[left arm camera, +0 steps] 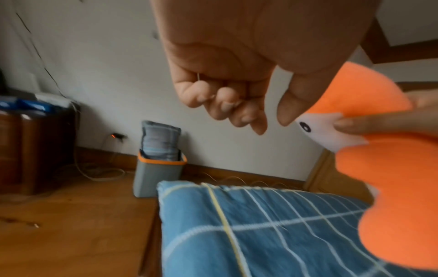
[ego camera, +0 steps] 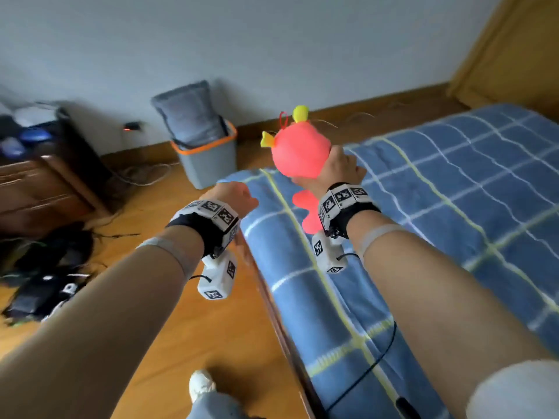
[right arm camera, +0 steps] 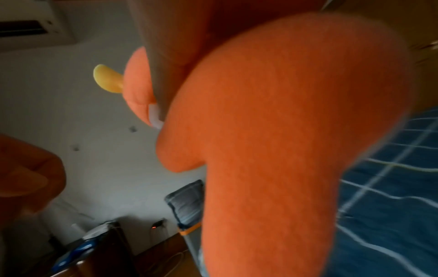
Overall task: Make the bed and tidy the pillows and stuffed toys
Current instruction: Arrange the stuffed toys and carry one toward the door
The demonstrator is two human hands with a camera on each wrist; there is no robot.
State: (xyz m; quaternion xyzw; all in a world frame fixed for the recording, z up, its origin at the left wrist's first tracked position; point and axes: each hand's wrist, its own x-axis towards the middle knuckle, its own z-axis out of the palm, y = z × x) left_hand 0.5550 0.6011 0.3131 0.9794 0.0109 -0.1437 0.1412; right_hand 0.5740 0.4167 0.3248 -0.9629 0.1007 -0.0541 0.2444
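Note:
A pink-orange stuffed toy (ego camera: 298, 152) with yellow horns and a red loop is held up over the bed's near corner. My right hand (ego camera: 338, 167) grips it round the body; its fingers (left arm camera: 379, 123) press on the toy's white face. The toy (left arm camera: 369, 168) fills the right wrist view (right arm camera: 272, 131). My left hand (ego camera: 239, 196) hovers just left of the toy, apart from it. Its fingers (left arm camera: 237, 105) are curled into the palm and hold nothing. The bed (ego camera: 453, 192) has a blue checked cover (left arm camera: 260, 234), spread fairly flat.
A grey bin with an orange rim (ego camera: 208, 164) stands on the wood floor by the wall, with a folded grey cushion (ego camera: 190, 113) stuck in it. A dark wooden dresser (ego camera: 36, 189) is at left. Black gear and cables (ego camera: 45, 267) lie on the floor.

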